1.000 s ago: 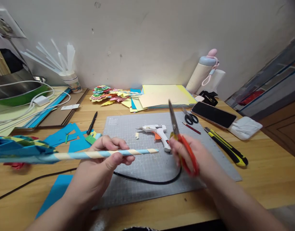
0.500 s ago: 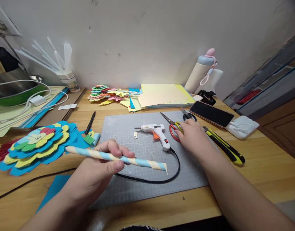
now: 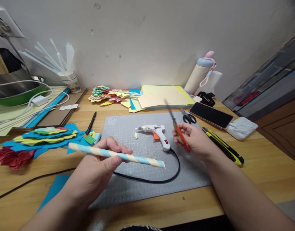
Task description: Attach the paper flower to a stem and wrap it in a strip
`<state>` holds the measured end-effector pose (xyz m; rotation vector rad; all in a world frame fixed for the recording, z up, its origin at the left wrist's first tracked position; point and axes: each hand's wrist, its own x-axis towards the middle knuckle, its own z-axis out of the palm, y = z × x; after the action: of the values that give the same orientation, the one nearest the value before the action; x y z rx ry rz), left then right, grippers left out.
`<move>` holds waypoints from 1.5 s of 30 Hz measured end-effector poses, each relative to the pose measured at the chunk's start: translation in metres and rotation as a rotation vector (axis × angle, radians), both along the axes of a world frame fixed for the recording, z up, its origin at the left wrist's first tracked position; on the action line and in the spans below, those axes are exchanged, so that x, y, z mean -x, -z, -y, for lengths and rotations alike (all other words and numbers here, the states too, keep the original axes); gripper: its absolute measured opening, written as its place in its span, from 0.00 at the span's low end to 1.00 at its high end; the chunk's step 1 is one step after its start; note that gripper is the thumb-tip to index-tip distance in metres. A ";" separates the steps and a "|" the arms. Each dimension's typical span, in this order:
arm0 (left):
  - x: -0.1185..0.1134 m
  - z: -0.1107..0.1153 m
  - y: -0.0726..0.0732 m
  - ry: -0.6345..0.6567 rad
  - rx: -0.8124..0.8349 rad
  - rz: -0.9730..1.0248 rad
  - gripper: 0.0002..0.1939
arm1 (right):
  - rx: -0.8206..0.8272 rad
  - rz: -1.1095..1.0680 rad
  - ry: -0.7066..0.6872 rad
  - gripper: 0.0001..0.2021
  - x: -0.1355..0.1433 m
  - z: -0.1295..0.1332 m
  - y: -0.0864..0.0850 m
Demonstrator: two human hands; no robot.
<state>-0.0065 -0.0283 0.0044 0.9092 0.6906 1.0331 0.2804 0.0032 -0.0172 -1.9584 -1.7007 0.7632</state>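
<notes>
My left hand point(image 3: 106, 160) is closed round a blue-and-cream striped paper tube point(image 3: 140, 159), thumb on the near side. The tube's left end meets a layered paper flower point(image 3: 46, 138) in blue, yellow and green. Its right end, with a small pointed tip of paper, hangs over the grey cutting mat point(image 3: 142, 195). In my right hand point(image 3: 192, 139) is a pair of red-handled scissors point(image 3: 181, 133), blades pointing up and away, blurred by motion. Between the hands a white glue gun point(image 3: 157, 133) lies on the mat, beside a small cream paper scrap point(image 3: 136, 135).
Black scissors point(image 3: 189, 118), a phone point(image 3: 211, 114), a white case point(image 3: 242, 127) and a yellow-black utility knife point(image 3: 224, 147) lie to the right. Coloured paper point(image 3: 164, 94) and a bottle point(image 3: 199, 73) stand at the back. A black cord point(image 3: 149, 182) curves below the tube.
My right hand has lifted the red-handled scissors off the mat and drawn them towards me. The tube and flower have turned in my left hand; the flower now shows edge-on.
</notes>
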 end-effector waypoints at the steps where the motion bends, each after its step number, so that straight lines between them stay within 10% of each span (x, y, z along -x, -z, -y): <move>1: 0.000 0.000 0.000 -0.011 -0.013 -0.014 0.08 | -0.008 -0.097 -0.043 0.06 0.006 0.009 -0.004; 5: 0.002 0.001 0.000 -0.078 -0.086 -0.084 0.08 | -0.160 -0.590 -0.174 0.14 0.022 0.042 -0.008; 16: -0.002 0.001 -0.003 -0.148 -0.110 -0.121 0.09 | -0.414 0.056 -0.363 0.19 0.024 0.072 -0.015; 45: -0.002 0.004 -0.004 -0.151 -0.120 -0.142 0.08 | -0.460 0.063 -0.305 0.15 0.029 0.070 -0.010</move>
<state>-0.0047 -0.0318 0.0085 1.0539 0.8328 1.1614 0.2513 -0.0671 -0.0074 -1.4449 -2.0254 0.3597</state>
